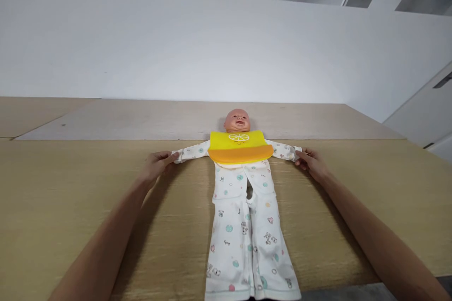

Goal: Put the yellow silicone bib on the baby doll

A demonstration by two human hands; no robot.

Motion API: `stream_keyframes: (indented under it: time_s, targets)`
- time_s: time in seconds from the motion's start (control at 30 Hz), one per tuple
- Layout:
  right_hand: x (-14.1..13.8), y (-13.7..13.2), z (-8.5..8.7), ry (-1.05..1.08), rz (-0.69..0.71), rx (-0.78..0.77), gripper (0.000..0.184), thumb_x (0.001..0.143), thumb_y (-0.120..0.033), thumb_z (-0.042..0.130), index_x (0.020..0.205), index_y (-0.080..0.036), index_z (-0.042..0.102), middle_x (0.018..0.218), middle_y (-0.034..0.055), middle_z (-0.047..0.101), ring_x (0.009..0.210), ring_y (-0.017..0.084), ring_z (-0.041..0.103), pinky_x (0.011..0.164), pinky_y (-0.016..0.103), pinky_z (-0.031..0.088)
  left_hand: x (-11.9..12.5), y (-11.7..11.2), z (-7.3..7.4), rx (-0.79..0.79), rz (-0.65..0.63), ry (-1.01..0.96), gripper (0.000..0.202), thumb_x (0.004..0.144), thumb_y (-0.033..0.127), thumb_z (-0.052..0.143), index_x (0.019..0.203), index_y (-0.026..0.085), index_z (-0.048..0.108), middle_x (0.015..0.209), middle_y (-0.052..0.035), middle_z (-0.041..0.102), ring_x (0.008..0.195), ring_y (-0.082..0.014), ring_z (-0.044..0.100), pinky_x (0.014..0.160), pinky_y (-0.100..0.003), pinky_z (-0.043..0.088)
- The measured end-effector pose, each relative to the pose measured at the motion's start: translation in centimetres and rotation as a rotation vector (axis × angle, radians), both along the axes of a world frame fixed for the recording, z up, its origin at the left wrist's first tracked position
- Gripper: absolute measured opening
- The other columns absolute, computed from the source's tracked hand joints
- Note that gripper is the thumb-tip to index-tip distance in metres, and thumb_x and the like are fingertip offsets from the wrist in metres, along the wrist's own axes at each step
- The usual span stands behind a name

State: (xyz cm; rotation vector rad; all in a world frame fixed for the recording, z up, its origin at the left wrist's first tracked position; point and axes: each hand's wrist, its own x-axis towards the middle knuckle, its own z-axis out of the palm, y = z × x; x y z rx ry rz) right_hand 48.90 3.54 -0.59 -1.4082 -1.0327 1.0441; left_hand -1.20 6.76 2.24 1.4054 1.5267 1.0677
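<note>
A baby doll (237, 121) lies on its back, head toward the wall, dressed in a white printed top and white printed pants (231, 235). Across its chest is a yellow bib (221, 140) with a citrus-slice print and an orange pocket (240, 154) along the bottom. Both sleeves stretch out sideways. My left hand (158, 164) pinches the end of the left-side sleeve (192, 151) between thumb and fingers. On the other side, my right hand (311, 162) pinches the cuff of the right-side sleeve (282, 150). The doll's own hands are not visible.
The doll lies on a wooden table (88, 207), with a paler board surface (158, 120) behind it. A white wall (176, 47) rises at the back, topped by glass. The table's front edge shows at the lower right.
</note>
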Motion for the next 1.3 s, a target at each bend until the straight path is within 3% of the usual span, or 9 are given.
stream_keyframes:
  time_s: [0.2, 0.5, 0.63, 0.73, 1.0, 1.3]
  targets:
    - [0.0, 0.1, -0.1, 0.019, 0.008, -0.006, 0.058, 0.052, -0.059, 0.083, 0.078, -0.016, 0.053, 0.051, -0.0009, 0.059, 0.04, 0.004, 0.039, 0.037, 0.016, 0.026, 0.3, -0.2, -0.1, 0.03, 0.0, -0.092, 0.052, 0.054, 0.065, 0.076, 0.066, 0.016, 0.066, 0.056, -0.0003, 0.055, 0.046, -0.0085, 0.034, 0.042, -0.023, 0.022]
    - [0.2, 0.1, -0.4, 0.009, 0.028, 0.022, 0.054, 0.058, -0.058, 0.081, 0.079, -0.016, 0.053, 0.052, -0.0017, 0.058, 0.04, 0.004, 0.039, 0.037, 0.016, 0.026, 0.5, 0.1, -0.8, 0.044, -0.076, -0.168, 0.04, 0.071, 0.057, 0.068, 0.064, 0.02, 0.056, 0.044, 0.0045, 0.04, 0.042, -0.0094, 0.033, 0.044, -0.024, 0.024]
    - [0.2, 0.1, -0.3, -0.005, 0.024, 0.016, 0.057, 0.056, -0.059, 0.081, 0.08, -0.017, 0.051, 0.051, -0.0017, 0.058, 0.039, 0.004, 0.038, 0.037, 0.017, 0.026, 0.3, 0.1, -0.8, 0.011, -0.115, -0.157, 0.033, 0.067, 0.046, 0.075, 0.081, 0.018, 0.065, 0.053, 0.0029, 0.052, 0.046, -0.0093, 0.038, 0.047, -0.023, 0.027]
    - [0.2, 0.1, -0.4, -0.017, 0.02, 0.022, 0.056, 0.057, -0.058, 0.081, 0.08, -0.017, 0.051, 0.052, -0.0014, 0.058, 0.039, 0.005, 0.039, 0.037, 0.017, 0.025, 0.3, 0.0, -0.6, -0.016, -0.16, -0.166, 0.045, 0.056, 0.037, 0.082, 0.094, 0.018, 0.068, 0.073, -0.0008, 0.065, 0.051, -0.0091, 0.043, 0.05, -0.022, 0.032]
    - [0.1, 0.1, -0.3, -0.029, 0.004, 0.019, 0.058, 0.055, -0.062, 0.081, 0.078, -0.017, 0.052, 0.046, -0.005, 0.05, 0.039, 0.005, 0.037, 0.037, 0.017, 0.025, -0.4, 0.2, -0.9, 0.01, -0.153, -0.018, 0.028, 0.062, 0.043, 0.077, 0.068, 0.017, 0.069, 0.05, 0.0023, 0.05, 0.05, -0.0112, 0.04, 0.05, -0.024, 0.028]
    - [0.0, 0.0, -0.2, -0.033, 0.006, 0.0, 0.058, 0.054, -0.063, 0.081, 0.076, -0.017, 0.051, 0.047, -0.0047, 0.05, 0.041, 0.005, 0.038, 0.037, 0.017, 0.025, -0.2, 0.1, -1.1, -0.001, -0.172, -0.148, 0.03, 0.06, 0.043, 0.08, 0.07, 0.018, 0.067, 0.051, 0.0024, 0.051, 0.048, -0.0099, 0.042, 0.048, -0.023, 0.031]
